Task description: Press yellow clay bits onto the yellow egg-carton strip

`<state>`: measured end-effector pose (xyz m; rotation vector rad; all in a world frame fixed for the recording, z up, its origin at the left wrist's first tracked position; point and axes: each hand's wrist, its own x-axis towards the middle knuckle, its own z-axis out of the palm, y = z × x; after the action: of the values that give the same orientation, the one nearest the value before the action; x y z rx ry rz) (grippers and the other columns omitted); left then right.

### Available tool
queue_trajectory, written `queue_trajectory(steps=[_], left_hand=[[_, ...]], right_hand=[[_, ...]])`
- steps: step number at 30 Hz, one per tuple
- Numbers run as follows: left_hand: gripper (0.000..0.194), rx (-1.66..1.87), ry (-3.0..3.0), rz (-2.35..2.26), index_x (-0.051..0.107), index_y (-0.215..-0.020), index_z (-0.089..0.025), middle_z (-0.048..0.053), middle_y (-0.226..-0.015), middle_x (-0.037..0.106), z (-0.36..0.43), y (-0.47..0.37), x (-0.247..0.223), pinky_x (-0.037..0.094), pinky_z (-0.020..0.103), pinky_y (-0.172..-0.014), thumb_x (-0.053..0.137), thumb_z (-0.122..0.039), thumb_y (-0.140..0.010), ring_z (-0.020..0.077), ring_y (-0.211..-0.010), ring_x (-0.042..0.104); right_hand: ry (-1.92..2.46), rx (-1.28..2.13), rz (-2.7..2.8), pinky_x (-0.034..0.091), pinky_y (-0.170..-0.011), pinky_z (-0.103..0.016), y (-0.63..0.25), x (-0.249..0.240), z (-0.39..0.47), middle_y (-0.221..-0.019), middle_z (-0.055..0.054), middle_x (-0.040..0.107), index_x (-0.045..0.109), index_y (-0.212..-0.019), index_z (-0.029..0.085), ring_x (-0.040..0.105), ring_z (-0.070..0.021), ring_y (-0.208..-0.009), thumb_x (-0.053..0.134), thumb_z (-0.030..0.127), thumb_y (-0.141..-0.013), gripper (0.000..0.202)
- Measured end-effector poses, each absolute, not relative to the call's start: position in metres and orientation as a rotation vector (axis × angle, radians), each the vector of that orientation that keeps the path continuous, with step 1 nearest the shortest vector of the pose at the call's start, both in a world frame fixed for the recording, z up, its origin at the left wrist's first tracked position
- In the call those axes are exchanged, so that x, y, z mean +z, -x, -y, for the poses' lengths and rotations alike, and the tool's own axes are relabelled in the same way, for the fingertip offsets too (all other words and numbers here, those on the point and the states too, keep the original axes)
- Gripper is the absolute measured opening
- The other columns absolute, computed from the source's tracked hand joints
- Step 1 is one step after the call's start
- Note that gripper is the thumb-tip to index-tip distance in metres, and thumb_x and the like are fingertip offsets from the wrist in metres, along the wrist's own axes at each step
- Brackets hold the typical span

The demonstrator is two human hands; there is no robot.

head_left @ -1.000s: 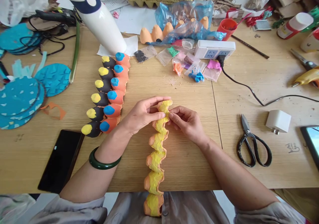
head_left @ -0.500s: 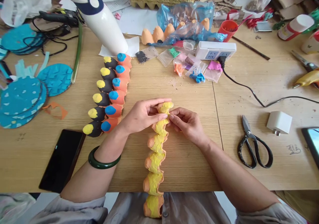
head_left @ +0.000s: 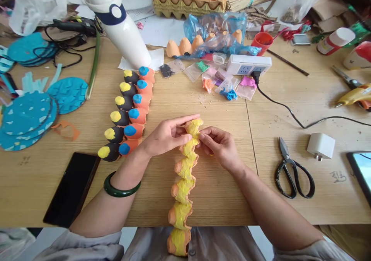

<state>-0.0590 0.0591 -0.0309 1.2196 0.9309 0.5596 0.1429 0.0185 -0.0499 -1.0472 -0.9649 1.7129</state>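
The left hand (head_left: 162, 137) and right hand (head_left: 222, 147) are pinching a yellow-coated egg-carton strip (head_left: 183, 191) between them, far end up front, length running torsoward.

Soft, bright light casts faint shadows on the table (head_left: 223, 116); edges look stretched.

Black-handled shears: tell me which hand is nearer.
Right. The right hand is at the right edge of the yellow-coated strip, up and left of the shears; the left hand is farther off, at the strip's left side.
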Motion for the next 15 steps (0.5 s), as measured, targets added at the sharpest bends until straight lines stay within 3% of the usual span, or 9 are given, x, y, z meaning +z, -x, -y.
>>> queue_trajectory(steps=[7, 15], left_hand=[[0.065, 0.614, -1.223, -0.972, 0.059, -0.148, -0.022, 0.012, -0.137, 0.070, -0.0575, 0.0546, -0.0312, 0.063, 0.029, -0.082, 0.078, -0.039, -0.088, 0.0253, -0.107, 0.074], [0.059, 0.653, -1.331, -1.075, 0.067, -0.140, -0.020, 0.007, -0.106, 0.080, -0.0553, 0.0508, -0.0289, 0.063, 0.025, -0.073, 0.080, -0.036, -0.085, 0.0195, -0.087, 0.075]], right_hand=[[1.030, 1.689, 0.952, 0.033, -0.047, -0.024, -0.1431, -0.0507, -0.0188, -0.068, 0.000, 0.070, 0.069, -0.083, 0.016, 0.045, -0.0062, -0.048, 0.080, 0.047, -0.085, 0.032], [1.025, 1.689, 0.965, 0.035, -0.047, -0.023, -0.1429, -0.0532, -0.0186, -0.066, 0.001, 0.067, 0.069, -0.083, 0.016, 0.044, -0.0058, -0.048, 0.080, 0.047, -0.084, 0.033]])
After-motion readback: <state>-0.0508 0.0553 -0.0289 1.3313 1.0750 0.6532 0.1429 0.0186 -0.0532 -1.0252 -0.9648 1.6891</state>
